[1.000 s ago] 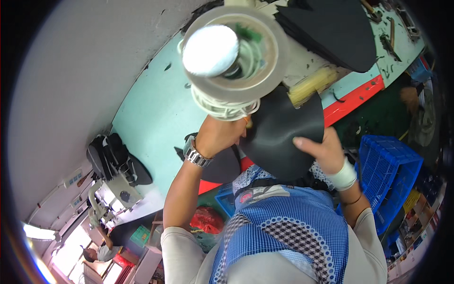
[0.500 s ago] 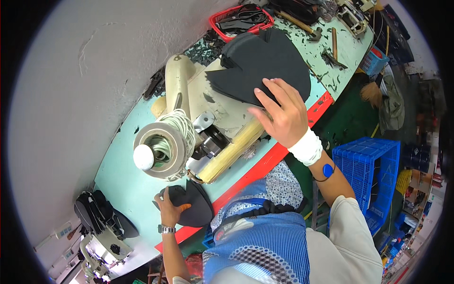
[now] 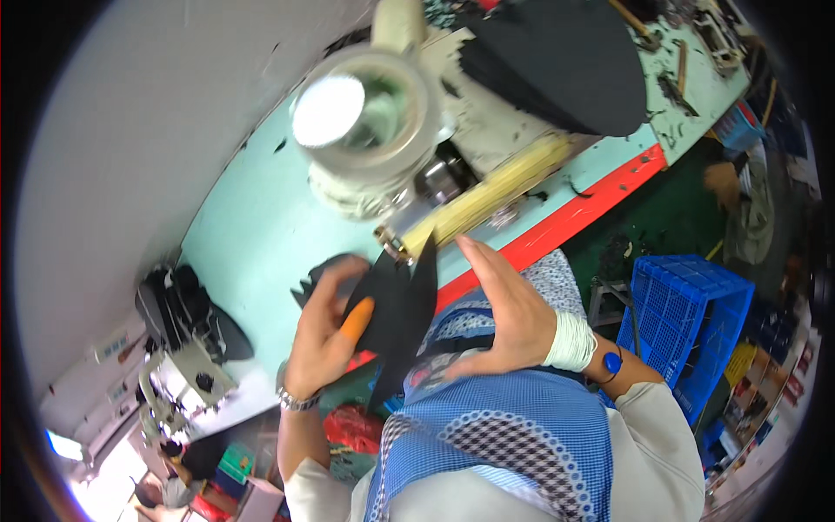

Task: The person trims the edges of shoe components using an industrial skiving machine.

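Observation:
My left hand (image 3: 320, 335), an orange cover on its thumb, grips thin black cut panels (image 3: 396, 313) with pointed notched edges near the front of the table. They are lifted and tilted, partly over the red table edge. Just right of them, my right hand (image 3: 511, 317) is open with fingers apart, palm toward the panels, apparently holding nothing. White cord wraps its wrist. Ahead stands a cream sewing machine (image 3: 398, 26), with a round cord-wound part (image 3: 374, 130) blurred on it. A yellowish taped bar (image 3: 491, 196) runs along its front.
A large stack of black panels (image 3: 565, 65) lies beyond the machine. Hammers (image 3: 681, 65) and scraps are at the far right. A blue crate (image 3: 678, 313) stands on the floor to the right. More black pieces (image 3: 187, 309) rest on another machine at left.
My right hand has left the large black stack and come down beside the left hand. My left hand has raised and tilted the black panels. The view has shifted.

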Tool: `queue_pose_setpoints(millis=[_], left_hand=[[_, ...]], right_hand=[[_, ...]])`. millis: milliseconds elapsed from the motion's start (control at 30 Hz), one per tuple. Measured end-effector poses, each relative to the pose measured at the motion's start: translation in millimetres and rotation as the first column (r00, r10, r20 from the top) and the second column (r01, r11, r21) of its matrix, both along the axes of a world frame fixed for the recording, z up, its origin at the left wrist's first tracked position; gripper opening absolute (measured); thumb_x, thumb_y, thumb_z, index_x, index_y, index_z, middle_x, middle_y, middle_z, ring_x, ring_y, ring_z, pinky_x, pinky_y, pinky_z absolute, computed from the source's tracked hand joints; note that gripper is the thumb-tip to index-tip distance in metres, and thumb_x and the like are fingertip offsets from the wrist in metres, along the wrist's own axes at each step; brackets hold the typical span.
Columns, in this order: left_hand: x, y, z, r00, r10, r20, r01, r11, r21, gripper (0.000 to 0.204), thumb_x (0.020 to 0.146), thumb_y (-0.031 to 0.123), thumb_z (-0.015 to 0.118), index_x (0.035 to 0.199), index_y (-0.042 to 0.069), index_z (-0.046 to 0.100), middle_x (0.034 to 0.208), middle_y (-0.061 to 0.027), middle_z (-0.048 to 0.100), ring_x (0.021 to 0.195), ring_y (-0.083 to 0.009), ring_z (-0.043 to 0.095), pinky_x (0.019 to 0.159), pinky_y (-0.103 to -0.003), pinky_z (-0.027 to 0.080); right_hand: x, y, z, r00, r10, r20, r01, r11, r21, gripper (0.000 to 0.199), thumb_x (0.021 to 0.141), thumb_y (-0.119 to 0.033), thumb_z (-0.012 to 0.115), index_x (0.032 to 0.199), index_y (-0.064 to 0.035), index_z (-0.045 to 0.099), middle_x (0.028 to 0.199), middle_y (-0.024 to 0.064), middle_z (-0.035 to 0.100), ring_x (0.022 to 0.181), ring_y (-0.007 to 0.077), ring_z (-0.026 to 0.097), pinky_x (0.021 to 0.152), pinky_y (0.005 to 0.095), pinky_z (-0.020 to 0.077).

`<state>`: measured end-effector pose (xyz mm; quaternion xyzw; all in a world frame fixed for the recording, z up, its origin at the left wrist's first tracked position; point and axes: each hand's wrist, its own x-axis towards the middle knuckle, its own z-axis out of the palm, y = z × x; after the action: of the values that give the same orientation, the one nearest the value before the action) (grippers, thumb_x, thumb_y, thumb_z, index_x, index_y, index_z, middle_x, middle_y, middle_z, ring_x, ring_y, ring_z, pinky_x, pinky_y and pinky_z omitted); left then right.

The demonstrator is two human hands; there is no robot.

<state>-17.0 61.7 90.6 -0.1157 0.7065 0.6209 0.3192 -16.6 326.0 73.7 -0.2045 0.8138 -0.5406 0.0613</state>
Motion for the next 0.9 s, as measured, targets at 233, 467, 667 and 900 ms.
queue_pose_setpoints(millis=[233, 467, 667, 900], left_hand=[[-23.5, 47.6, 23.5, 0.981, 0.097, 0.168, -0.159, 0.897, 0.412, 0.040, 0.093, 0.012, 0.064, 0.126, -0.006, 0.055, 0.118, -0.0153, 0.065, 0.103, -0.0210, 0.065, 0.087, -0.031, 0.051], [-66.3, 16.0, -45.1, 0.931, -0.298, 0.212, 0.342, 0.914, -0.217, 0.036, 0.094, 0.028, 0.066, 0.069, 0.004, 0.060, 0.055, 0.0028, 0.049, 0.048, -0.0046, 0.043, 0.044, -0.024, 0.033], [-86.0, 49.6, -32.9, 0.902, -0.421, 0.094, 0.428, 0.850, -0.307, 0.038, 0.102, 0.031, 0.051, 0.078, 0.002, 0.058, 0.051, -0.0032, 0.055, 0.040, -0.0089, 0.049, 0.041, -0.025, 0.038], [-60.4, -21.3, -60.2, 0.912, -0.381, -0.151, 0.284, 0.853, -0.438, 0.054, 0.085, 0.042, 0.073, 0.112, -0.003, 0.061, 0.082, -0.0129, 0.066, 0.062, -0.0190, 0.062, 0.053, -0.032, 0.049]], right_hand=[[37.3, -1.1, 0.2, 0.667, -0.031, 0.745, 0.357, 0.890, -0.283, 0.038, 0.089, -0.018, 0.066, 0.120, 0.0023, 0.059, 0.113, 0.0139, 0.066, 0.098, 0.0178, 0.063, 0.086, 0.0330, 0.0508], [-13.9, 33.9, -41.0, 0.501, -0.024, 0.865, 0.456, 0.857, -0.240, 0.025, 0.087, -0.012, 0.068, 0.102, 0.0081, 0.068, 0.092, 0.0063, 0.071, 0.080, 0.0114, 0.065, 0.074, 0.0267, 0.0519], [-5.5, 34.2, -36.8, 0.448, 0.081, 0.891, 0.503, 0.801, -0.326, 0.026, 0.087, -0.010, 0.062, 0.105, 0.0074, 0.068, 0.094, 0.0105, 0.071, 0.083, 0.0160, 0.067, 0.078, 0.0281, 0.0530], [-1.1, 39.3, 40.9, 0.746, -0.634, 0.203, 0.658, 0.749, -0.080, 0.021, 0.092, -0.003, 0.056, 0.111, 0.0032, 0.066, 0.100, 0.0167, 0.071, 0.091, 0.0238, 0.067, 0.085, 0.0353, 0.0505]])
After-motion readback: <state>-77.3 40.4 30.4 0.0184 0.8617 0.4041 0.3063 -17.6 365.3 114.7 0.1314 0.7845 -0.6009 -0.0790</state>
